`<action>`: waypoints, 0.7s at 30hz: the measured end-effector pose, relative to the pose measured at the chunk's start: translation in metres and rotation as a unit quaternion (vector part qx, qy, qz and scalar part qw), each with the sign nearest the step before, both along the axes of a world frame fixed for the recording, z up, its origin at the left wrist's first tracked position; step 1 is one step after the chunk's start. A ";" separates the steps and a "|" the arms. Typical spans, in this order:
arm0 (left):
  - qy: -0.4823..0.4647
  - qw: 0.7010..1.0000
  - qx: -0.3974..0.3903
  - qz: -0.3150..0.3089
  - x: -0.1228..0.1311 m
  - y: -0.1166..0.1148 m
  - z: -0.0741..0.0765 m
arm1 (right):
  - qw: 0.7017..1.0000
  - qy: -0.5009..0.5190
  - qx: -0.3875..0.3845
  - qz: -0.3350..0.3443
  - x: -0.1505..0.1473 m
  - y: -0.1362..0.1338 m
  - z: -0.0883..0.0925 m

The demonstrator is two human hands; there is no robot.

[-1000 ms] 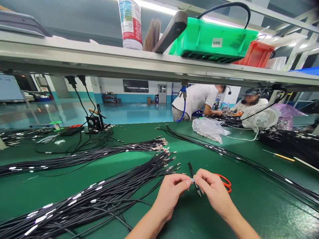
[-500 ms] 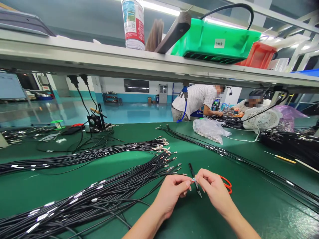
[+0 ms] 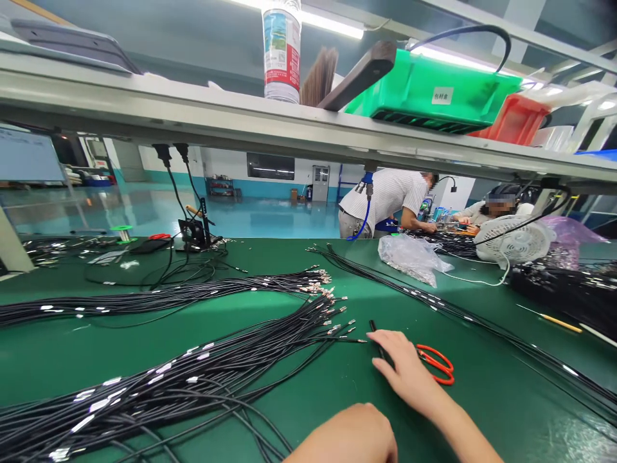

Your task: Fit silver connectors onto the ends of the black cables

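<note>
My right hand (image 3: 405, 370) reaches over a slim black tool (image 3: 373, 326) lying on the green table. Its thumb and fingers are apart around the tool, and the lower end of the tool is hidden by the hand. Orange-red loop handles (image 3: 438, 365), apparently of scissors, lie just beyond my right wrist. At the bottom edge is my left hand (image 3: 354, 434), seen from the back, with its fingers hidden; whatever it may hold does not show. A bundle of black cables (image 3: 231, 360) with metal end connectors and white labels lies left of my hands.
Another cable bundle (image 3: 193, 292) lies behind the first, and a long one (image 3: 414, 289) runs to the right. A plastic bag (image 3: 409, 257), a white fan (image 3: 515, 239) and a yellow-handled pick (image 3: 559, 323) lie right. Overhead, a shelf (image 3: 193, 116) carries a green bin (image 3: 434, 93). Two people work behind.
My hands were together, pinching a small connector end above the black tool. They have parted: the left drew down and back, while the right opened over the tool. The view shifted slightly.
</note>
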State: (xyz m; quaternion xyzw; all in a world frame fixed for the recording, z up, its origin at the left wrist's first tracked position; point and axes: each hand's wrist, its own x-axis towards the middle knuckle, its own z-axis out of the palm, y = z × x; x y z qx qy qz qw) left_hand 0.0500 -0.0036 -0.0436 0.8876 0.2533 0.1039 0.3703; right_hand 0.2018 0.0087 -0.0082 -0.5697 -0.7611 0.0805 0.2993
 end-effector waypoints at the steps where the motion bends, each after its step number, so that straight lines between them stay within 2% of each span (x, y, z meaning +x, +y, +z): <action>1: -0.012 1.000 0.020 0.010 0.003 0.000 -0.008 | 0.999 -0.042 -0.011 0.010 -0.005 -0.001 -0.003; 4: -0.014 0.995 0.092 0.026 0.010 0.001 -0.025 | 0.993 -0.109 -0.034 0.023 -0.018 -0.003 -0.010; 7: 0.049 0.991 0.120 0.012 0.009 0.003 -0.023 | 0.993 -0.120 -0.012 0.010 -0.023 0.000 -0.013; 9: 0.066 0.989 0.130 0.012 0.004 0.005 -0.008 | 0.993 -0.117 -0.004 -0.006 -0.023 0.002 -0.014; 11: 0.048 0.985 0.155 0.051 -0.006 0.007 0.014 | 0.993 -0.114 -0.003 -0.013 -0.021 0.004 -0.014; 13: 0.017 0.974 0.187 0.126 -0.017 0.009 0.038 | 0.996 -0.085 0.010 -0.012 -0.019 0.003 -0.011; 16: -0.052 0.943 0.227 0.238 -0.031 0.017 0.066 | 0.999 0.047 0.010 0.013 -0.017 -0.002 0.000; 18: -0.101 0.933 0.236 0.254 -0.035 0.023 0.073 | 0.988 0.151 -0.008 0.032 -0.017 -0.008 0.010; 21: -0.151 0.949 0.187 0.204 -0.037 0.028 0.073 | 0.958 0.278 -0.037 0.056 -0.017 -0.016 0.023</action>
